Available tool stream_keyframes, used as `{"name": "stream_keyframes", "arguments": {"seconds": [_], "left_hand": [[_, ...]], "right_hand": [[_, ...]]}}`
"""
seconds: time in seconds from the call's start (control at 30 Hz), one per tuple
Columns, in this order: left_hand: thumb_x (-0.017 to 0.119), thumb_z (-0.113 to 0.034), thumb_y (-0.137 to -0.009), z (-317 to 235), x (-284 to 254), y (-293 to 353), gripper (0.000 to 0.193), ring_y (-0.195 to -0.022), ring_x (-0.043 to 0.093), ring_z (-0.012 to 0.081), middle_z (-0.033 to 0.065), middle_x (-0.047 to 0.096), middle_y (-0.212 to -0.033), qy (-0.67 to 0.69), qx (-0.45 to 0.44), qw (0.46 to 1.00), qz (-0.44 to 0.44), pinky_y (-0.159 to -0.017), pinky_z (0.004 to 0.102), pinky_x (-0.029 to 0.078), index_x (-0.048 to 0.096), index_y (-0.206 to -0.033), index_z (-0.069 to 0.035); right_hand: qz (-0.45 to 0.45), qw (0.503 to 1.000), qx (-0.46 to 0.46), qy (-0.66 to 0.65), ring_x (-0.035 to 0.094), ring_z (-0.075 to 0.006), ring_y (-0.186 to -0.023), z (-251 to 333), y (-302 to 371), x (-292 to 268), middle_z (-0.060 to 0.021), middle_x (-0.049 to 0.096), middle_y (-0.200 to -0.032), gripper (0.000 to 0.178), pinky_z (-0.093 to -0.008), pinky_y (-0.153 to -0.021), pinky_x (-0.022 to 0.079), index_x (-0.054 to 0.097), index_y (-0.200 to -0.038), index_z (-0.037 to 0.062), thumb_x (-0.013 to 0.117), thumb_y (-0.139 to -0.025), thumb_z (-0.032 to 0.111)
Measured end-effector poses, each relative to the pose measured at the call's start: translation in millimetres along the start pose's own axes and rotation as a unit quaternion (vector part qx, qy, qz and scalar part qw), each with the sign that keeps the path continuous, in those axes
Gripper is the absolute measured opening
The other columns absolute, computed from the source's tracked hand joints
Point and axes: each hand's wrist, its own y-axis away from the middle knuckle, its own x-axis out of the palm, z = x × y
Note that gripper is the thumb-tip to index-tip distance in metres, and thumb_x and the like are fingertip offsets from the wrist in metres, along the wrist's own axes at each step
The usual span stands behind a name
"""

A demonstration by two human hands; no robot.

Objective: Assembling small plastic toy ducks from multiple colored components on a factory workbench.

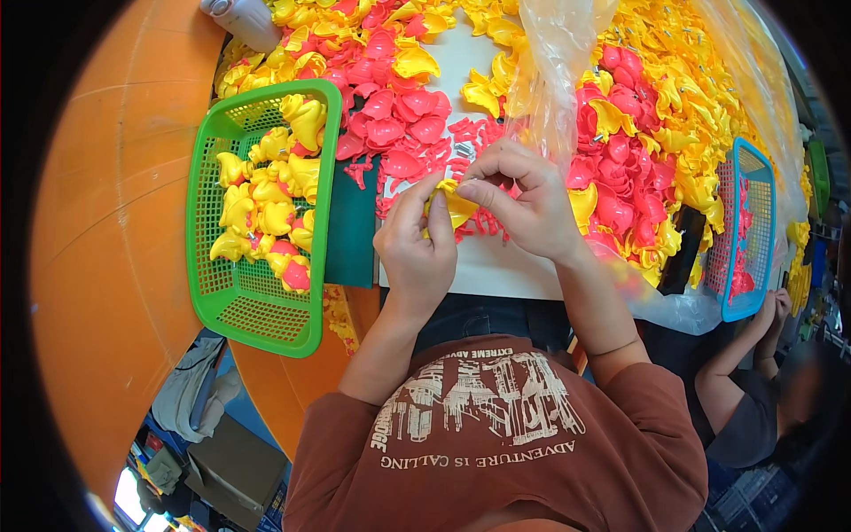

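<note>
Between my two hands, just above the near edge of the white tabletop (505,277), is a curved yellow plastic piece (459,206). My left hand (417,239) pinches its left side between thumb and fingers. On its upper right side, my right hand (519,197) grips it with thumb and bent forefinger. Small pink plastic pieces (483,223) lie scattered under and behind the hands. Beyond them spreads a heap of pink shell-like pieces (403,133). To the left, a green basket (324,222) holds several yellow-and-pink assembled pieces (239,208).
Heaps of yellow pieces (683,97) cover the table's right and far side, with clear plastic sheeting (554,71) among them. A dark block (683,251) and a blue basket (769,230) are at the right, near another person's arm (731,355). A bottle (248,22) stands far left.
</note>
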Motion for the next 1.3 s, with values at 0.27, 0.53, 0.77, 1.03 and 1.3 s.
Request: {"name": "stream_keyframes", "arguments": {"seconds": [0.27,0.53,0.77,1.03,1.3], "left_hand": [[0.054,0.001,-0.087,-7,-3,6,0.016,-0.071,0.063,0.0138,0.0129,0.064,-0.084,0.084,-0.077,0.993,0.029,-0.058,0.0239,0.051,0.060,-0.101,0.006],[0.048,-0.003,-0.091,13,-20,9,0.020,-0.072,0.065,0.0170,0.0136,0.060,-0.097,0.320,-0.288,0.901,0.049,-0.052,0.0234,0.051,0.048,-0.110,0.003],[0.048,-0.007,-0.092,35,-45,7,0.026,-0.074,0.064,0.0206,0.0137,0.059,-0.100,0.312,-0.352,0.882,-0.025,-0.052,0.0249,0.050,0.036,-0.114,-0.002],[0.048,-0.021,-0.094,25,-37,-13,0.023,-0.075,0.062,0.0183,0.0091,0.060,-0.096,0.446,-0.419,0.791,0.015,-0.055,0.0271,0.050,0.047,-0.113,-0.006],[0.053,-0.016,-0.092,12,3,-11,0.015,-0.071,0.058,0.0137,0.0048,0.058,-0.088,0.498,-0.342,0.797,0.000,-0.055,0.0263,0.048,0.049,-0.103,-0.006]], "right_hand": [[-0.025,1.000,-0.011,-0.005,0.052,-0.0091,-0.068,-2,-5,11,-0.0050,0.055,-0.076,0.008,-0.0214,-0.059,0.041,0.062,-0.079,-0.0009,0.067,-0.078,0.005],[0.080,0.974,0.143,-0.158,0.053,-0.0027,-0.074,-44,-16,38,0.0025,0.058,-0.081,0.015,-0.0191,-0.064,0.044,0.059,-0.091,0.0017,0.066,-0.084,0.012],[0.012,0.929,0.043,0.368,0.061,-0.0308,-0.074,-56,-59,69,-0.0141,0.060,-0.078,0.016,-0.0384,-0.065,0.049,0.063,-0.084,0.0023,0.067,-0.075,0.015],[-0.030,0.956,-0.241,0.166,0.062,-0.0256,-0.073,-31,-24,39,-0.0104,0.063,-0.081,0.020,-0.0339,-0.064,0.049,0.067,-0.088,0.0043,0.065,-0.069,-0.002],[-0.178,0.977,-0.051,0.102,0.060,-0.0158,-0.073,-18,10,27,-0.0076,0.064,-0.082,0.013,-0.0264,-0.064,0.047,0.066,-0.092,-0.0006,0.061,-0.080,0.000]]}}
